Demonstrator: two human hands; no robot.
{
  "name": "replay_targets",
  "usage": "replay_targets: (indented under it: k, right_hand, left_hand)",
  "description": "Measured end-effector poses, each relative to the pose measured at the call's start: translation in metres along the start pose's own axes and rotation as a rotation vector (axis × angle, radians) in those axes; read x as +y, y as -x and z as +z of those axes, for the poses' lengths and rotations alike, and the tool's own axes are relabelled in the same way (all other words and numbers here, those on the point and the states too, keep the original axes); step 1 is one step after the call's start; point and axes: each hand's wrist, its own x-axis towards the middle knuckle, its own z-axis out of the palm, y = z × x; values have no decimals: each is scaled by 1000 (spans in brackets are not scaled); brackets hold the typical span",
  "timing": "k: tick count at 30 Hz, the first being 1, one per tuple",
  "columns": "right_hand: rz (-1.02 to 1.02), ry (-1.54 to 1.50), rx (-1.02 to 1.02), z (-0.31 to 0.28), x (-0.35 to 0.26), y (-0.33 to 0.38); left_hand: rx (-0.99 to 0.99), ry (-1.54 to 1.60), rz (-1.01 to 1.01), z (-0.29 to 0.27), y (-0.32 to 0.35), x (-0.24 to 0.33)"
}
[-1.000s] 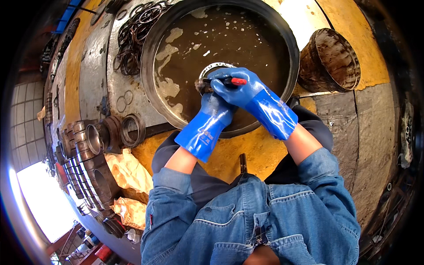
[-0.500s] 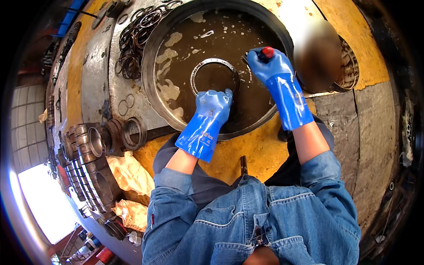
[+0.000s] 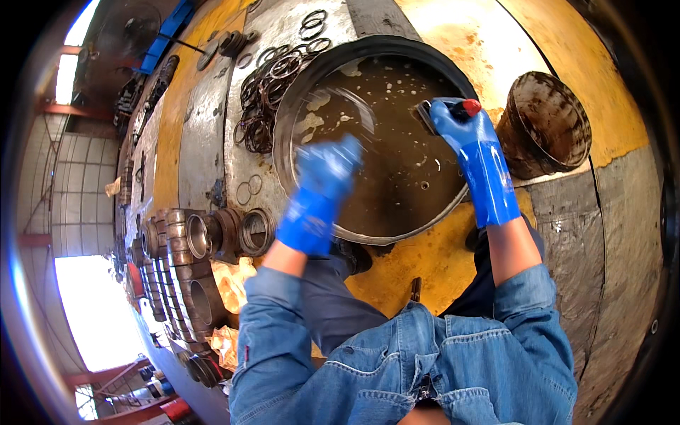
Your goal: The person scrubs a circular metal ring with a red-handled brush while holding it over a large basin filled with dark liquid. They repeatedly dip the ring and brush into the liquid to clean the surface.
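Observation:
My left hand (image 3: 329,166), in a blue rubber glove and smeared by motion, is closed on a metal ring (image 3: 367,117). The ring shows only as a blurred pale arc beyond the glove, over a wide round tub (image 3: 285,145) of murky brown liquid. At the tub's right side, my right hand (image 3: 462,126), gloved the same way, is wrapped round a brush (image 3: 427,117). The brush's dark head sticks out left of the fingers over the liquid, and its red handle end shows above the thumb side. The bristles are too small to make out.
A heap of dark rings (image 3: 265,106) lies left of the tub, with two thin rings (image 3: 249,188) nearer. Thick metal rings (image 3: 256,231) and stacked cylinders (image 3: 177,265) stand at the left beside crumpled brown paper (image 3: 230,280). Right of the tub stands a dirty bucket (image 3: 520,145).
My left hand has lifted and swung the ring slightly up and left, now blurred. My right hand stays closed on the brush at the tub's right. The whole view has shifted.

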Motion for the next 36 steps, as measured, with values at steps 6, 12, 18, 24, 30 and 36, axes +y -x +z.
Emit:
replay_targets:
  k: [6,12,18,24,30,36]
  right_hand:
    - [3,-118,131,-14,18,-17]
    - [0,-205,33,-34,12,-17]
    - [120,-186,41,-52,-14,2]
    - [-1,-384,148,-57,-11,11]
    - [32,-392,157,-59,4,13]
    - [36,-375,159,-63,8,12]
  left_hand:
    - [203,-497,-413,-56,-83,-113]
    - [-196,71,-465,43,-52,-35]
    - [-302,231,-383,114,-37,67]
    - [-337,334,-444,120,-110,92]
    - [-606,304,-407,151,-135,109]
    - [-824,270,-315,106,-164,115]
